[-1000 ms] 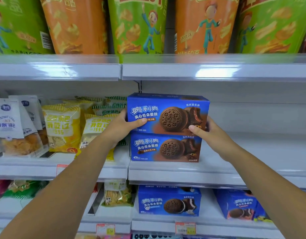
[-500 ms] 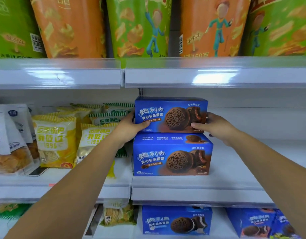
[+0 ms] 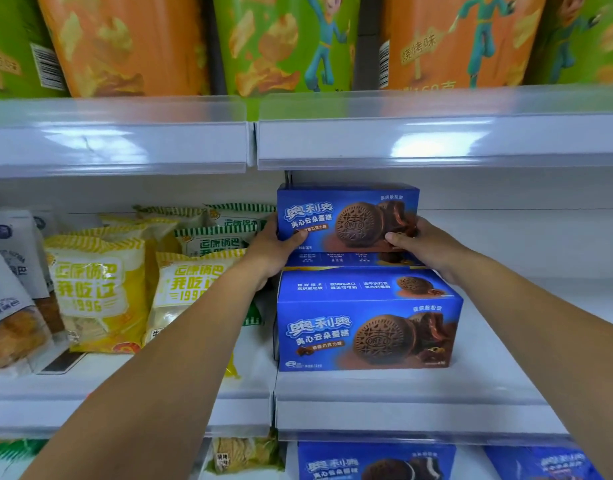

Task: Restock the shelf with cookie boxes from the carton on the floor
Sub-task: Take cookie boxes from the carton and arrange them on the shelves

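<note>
Toward 12 o'clock, deep in the shelf (image 3: 506, 341), behind and above the front box (image 3: 367, 327), the top cookie box (image 3: 346, 216) is clamped end to end, left grip (image 3: 274, 251) and right grip (image 3: 426, 245) each curled round 1 end. Let go off-square, it could slide forward or shove the yellow snack bags (image 3: 194, 289) at 9 o'clock. Blue cardboard, crisp corners.

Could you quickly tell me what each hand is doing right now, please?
Left hand: holding the left end of the top cookie box.
Right hand: holding the right end of the same box.
</note>
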Demonstrator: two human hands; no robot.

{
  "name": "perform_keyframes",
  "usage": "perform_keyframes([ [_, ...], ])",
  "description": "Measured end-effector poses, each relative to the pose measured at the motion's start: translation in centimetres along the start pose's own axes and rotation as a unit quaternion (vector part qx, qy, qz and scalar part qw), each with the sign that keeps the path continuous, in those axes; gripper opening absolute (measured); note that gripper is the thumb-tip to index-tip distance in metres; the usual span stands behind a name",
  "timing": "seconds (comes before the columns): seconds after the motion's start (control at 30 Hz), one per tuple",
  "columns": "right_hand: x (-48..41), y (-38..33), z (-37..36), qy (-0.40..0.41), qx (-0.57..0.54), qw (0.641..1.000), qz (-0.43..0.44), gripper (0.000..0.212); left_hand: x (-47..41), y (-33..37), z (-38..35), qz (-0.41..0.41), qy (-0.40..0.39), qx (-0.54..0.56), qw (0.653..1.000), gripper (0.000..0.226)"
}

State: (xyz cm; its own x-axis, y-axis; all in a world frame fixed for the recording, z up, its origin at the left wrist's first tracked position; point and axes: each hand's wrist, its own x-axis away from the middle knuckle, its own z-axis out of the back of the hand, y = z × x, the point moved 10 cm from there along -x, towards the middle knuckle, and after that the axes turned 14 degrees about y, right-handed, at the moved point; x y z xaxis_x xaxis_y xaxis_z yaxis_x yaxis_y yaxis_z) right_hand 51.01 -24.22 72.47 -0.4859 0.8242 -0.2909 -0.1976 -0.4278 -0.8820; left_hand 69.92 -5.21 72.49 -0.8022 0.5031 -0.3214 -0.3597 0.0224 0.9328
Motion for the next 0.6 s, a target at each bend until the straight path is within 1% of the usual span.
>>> perform_keyframes([
  [0.13, -0.2, 0.0, -0.1, 0.0, 0.011, 1.0, -0.001, 0.043, 0.1, -0.4, -0.5, 0.033, -0.007, 0.035, 0.999, 0.045],
  [0.27, 0.3, 0.5, 0.0, 0.008, 0.011, 0.999, -0.033, 0.038, 0.8, -0.2, -0.8, 0.058, -0.01, 0.064, 0.996, 0.043],
  [0.33, 1.3, 0.9, 0.5, 0.007, -0.002, 0.998, -0.064, 0.05, 1.5, -0.4, -0.5, 0.079, -0.011, 0.082, 0.993, 0.041],
  [0.37, 2.0, 1.1, 1.0, 0.009, -0.015, 0.997, -0.08, 0.058, 2.0, -0.5, -0.3, 0.091, -0.014, 0.093, 0.991, 0.038],
  [0.4, 2.7, 1.5, 1.5, 0.011, -0.032, 0.995, -0.096, 0.062, 2.6, -0.7, -0.1, 0.1, -0.016, 0.107, 0.989, 0.031],
  [0.43, 3.6, 1.9, 2.0, 0.015, -0.056, 0.992, -0.108, 0.063, 3.3, -1.0, 0.3, 0.106, -0.016, 0.117, 0.987, 0.018],
  [0.47, 4.4, 2.3, 2.3, 0.016, -0.081, 0.99, -0.115, 0.061, 4.2, -1.2, 0.5, 0.11, -0.021, 0.127, 0.986, 0.011],
  [0.53, 6.4, 3.2, 2.5, 0.01, -0.122, 0.985, -0.122, 0.056, 6.3, -1.5, 0.4, 0.104, -0.049, 0.131, 0.985, 0.022],
  [0.6, 7.8, 4.1, 2.4, -0.001, -0.154, 0.98, -0.128, 0.054, 8.2, -1.9, 0.3, 0.096, -0.073, 0.127, 0.984, 0.025],
])
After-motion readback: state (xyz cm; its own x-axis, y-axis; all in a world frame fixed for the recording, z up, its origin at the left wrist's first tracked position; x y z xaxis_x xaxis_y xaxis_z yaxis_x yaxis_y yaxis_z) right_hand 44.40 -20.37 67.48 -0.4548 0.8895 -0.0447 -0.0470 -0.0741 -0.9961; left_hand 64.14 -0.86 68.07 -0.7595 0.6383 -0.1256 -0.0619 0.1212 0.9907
